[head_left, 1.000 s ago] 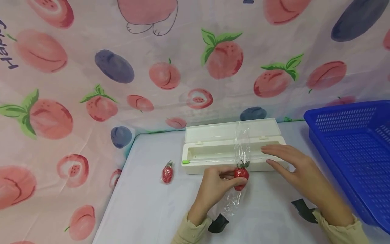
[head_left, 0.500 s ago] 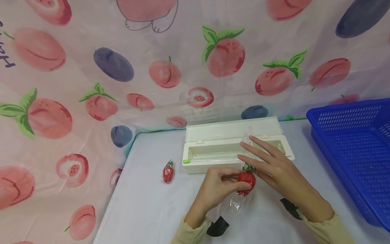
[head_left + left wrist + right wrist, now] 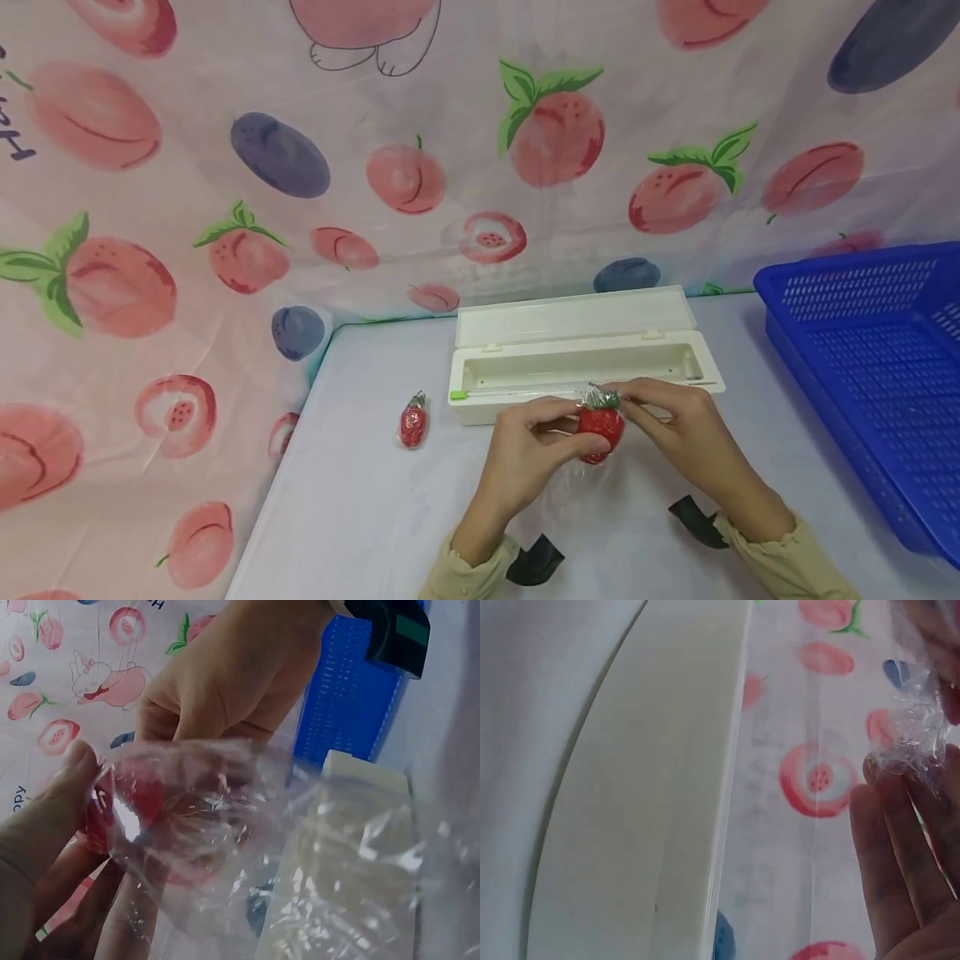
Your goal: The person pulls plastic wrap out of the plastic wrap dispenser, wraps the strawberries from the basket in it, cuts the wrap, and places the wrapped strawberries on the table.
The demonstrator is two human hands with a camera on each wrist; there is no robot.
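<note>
My left hand (image 3: 525,454) holds a red strawberry (image 3: 598,429) between thumb and fingers in front of the white box. Clear cling film (image 3: 337,840) covers the fruit, and a loose tail of it trails off, wide and crinkled in the left wrist view. At the leafy top, thumb and fingers of my right hand (image 3: 690,429) pinch the gathered film. Fingers (image 3: 900,855) and bunched film (image 3: 915,742) show in the right wrist view. To the left on the table lies a second, smaller strawberry (image 3: 412,423) wrapped in film.
A long white cling film box (image 3: 487,412) with its lid raised stands behind the hands, a green slider at its left end. The blue plastic basket (image 3: 825,392) is at the right. Behind the table (image 3: 337,500) hangs a fruit-printed cloth (image 3: 442,100).
My right hand has come left from beside the box to the strawberry's top. The film that stood up over the box is now folded down and bunched at the leaves.
</note>
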